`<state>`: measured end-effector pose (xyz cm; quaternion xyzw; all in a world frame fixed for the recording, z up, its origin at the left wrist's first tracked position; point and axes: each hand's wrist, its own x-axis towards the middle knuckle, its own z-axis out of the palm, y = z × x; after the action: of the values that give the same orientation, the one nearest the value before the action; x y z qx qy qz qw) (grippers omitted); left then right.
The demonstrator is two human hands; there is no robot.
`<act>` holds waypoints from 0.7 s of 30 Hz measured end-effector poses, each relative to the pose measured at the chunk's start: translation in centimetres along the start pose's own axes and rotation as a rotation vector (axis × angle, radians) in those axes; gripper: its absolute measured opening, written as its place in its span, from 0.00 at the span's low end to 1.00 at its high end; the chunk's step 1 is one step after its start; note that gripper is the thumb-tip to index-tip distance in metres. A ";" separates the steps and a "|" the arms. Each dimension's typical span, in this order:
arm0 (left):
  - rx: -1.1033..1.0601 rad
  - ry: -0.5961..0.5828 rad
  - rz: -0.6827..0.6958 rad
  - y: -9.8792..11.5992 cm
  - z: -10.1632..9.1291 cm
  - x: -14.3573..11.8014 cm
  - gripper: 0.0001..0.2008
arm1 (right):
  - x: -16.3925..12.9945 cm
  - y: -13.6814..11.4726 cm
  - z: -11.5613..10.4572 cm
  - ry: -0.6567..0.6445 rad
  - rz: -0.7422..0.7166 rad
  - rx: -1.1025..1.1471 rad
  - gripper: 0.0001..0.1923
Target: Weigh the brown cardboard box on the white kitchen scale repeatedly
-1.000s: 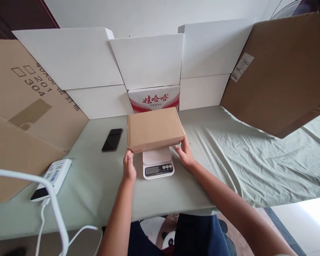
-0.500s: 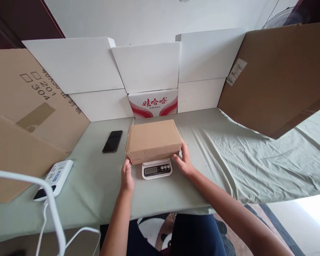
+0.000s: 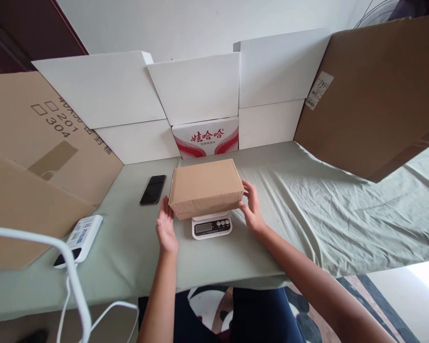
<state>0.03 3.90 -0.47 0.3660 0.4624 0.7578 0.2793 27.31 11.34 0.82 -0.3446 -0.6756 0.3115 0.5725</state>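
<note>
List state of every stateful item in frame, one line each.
Cardboard box: closed, resting on the scale.
Digital scale: under the box, display reading too small to tell.
Phone: screen dark, flat on the table.
Left hand: open, beside the box's left edge.
Right hand: open, fingertips at the box's right side.

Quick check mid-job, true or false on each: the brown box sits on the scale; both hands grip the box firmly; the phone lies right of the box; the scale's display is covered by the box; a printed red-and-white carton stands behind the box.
1. The brown box sits on the scale. True.
2. Both hands grip it firmly. False: the left hand and right hand are open beside its ends.
3. The phone lies right of the box. False: it lies left.
4. The box covers the display. False: it shows in front.
5. A red-and-white carton stands behind. True.
</note>
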 end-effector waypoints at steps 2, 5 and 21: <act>0.020 -0.015 -0.021 -0.4 -0.1 -0.1 0.44 | 0.1 -0.2 0.0 -0.009 -0.003 0.002 0.34; 0.055 -0.015 -0.046 -0.8 -0.2 -0.2 0.46 | 0.2 -0.5 0.0 -0.026 -0.008 0.013 0.33; 0.070 -0.073 0.009 1.2 0.8 1.6 0.44 | 1.9 -1.6 0.0 -0.109 0.003 0.054 0.42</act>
<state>-0.38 4.97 1.36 0.4050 0.4763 0.7287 0.2796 26.93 12.01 3.19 -0.3126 -0.6967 0.3488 0.5434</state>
